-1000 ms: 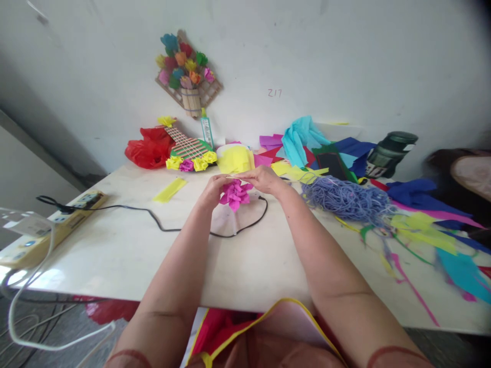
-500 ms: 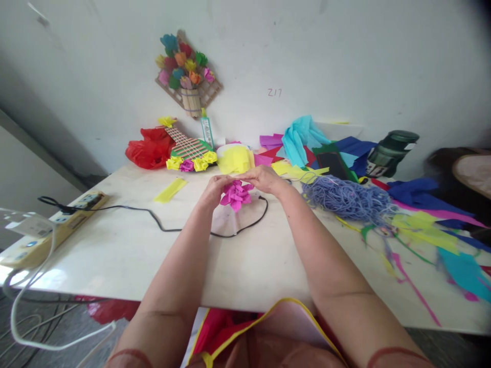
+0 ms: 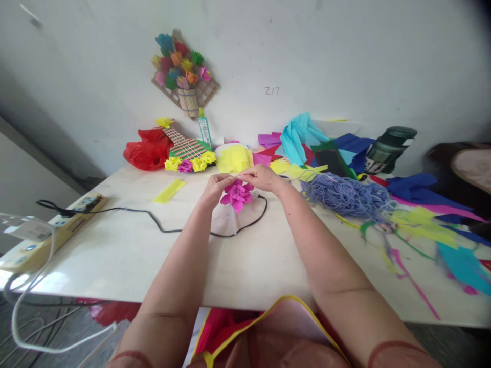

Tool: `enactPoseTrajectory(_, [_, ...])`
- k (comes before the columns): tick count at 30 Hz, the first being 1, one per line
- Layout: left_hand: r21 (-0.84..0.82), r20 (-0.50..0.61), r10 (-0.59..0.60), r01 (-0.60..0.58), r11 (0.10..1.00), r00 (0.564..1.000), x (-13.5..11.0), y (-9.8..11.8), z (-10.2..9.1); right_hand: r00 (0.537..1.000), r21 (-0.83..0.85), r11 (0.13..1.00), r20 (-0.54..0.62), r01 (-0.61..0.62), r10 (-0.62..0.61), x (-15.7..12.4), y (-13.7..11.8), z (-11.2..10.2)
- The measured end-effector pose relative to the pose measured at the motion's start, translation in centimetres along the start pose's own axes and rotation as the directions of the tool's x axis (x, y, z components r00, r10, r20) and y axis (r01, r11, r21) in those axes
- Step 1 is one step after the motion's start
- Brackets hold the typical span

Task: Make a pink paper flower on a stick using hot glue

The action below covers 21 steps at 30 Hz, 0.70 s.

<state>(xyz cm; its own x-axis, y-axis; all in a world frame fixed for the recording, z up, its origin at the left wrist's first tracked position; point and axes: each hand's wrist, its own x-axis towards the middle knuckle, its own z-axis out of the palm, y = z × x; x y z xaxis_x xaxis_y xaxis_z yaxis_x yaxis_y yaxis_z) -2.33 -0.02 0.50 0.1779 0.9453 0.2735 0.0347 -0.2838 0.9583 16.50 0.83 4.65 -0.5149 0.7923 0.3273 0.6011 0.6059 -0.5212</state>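
Observation:
A magenta paper flower (image 3: 238, 196) is held above the middle of the table, its petals spread toward me. My left hand (image 3: 215, 191) is closed on its left and upper edge. From the right, my right hand (image 3: 262, 179) pinches at the flower's top, and the fingertips of both hands meet there. What exactly lies between the fingertips is too small to make out. Below the flower, a black cable (image 3: 251, 225) curves across the tabletop, with a pale translucent strip beside it.
On the left is a power strip (image 3: 65, 230). A tangle of blue-purple yarn (image 3: 345, 197) and coloured paper scraps (image 3: 422, 227) cover the right. Behind stand a stick-and-paper-flower craft (image 3: 187, 145), a red plastic bag (image 3: 148, 149), a glue bottle (image 3: 204, 129) and a dark green bottle (image 3: 391, 149).
The fingers of my right hand have curled slightly at the flower's top, where they lay flatter before. The flower stays nearly in place; the whole view has shifted a little.

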Motion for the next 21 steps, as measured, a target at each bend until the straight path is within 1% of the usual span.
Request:
enactPoseTrajectory(3, [0.021, 0.018, 0.025, -0.026, 0.999, 1.0, -0.2, 0.4, 0.2, 1.0, -0.077, 0.997, 0.015, -0.021, 0.022, 0.1, -0.1, -0.1])
enactPoseTrajectory(6, [0.028, 0.032, 0.03, -0.031, 0.999, 0.999, -0.4, 0.8, 0.4, 0.999, -0.085, 0.996, 0.016, -0.027, 0.029, 0.2, -0.1, -0.2])
enactPoseTrajectory(14, [0.053, 0.057, 0.022, -0.025, 0.998, 0.998, -0.5, 1.1, 0.5, 0.999, -0.058, 0.997, 0.014, -0.044, 0.044, 0.3, 0.0, -0.2])
enactPoseTrajectory(21, [0.044, 0.082, 0.024, -0.027, 0.999, 0.996, -0.5, 1.2, 0.4, 0.999, 0.041, 0.998, -0.001, -0.044, 0.044, 0.4, 0.3, 0.0])
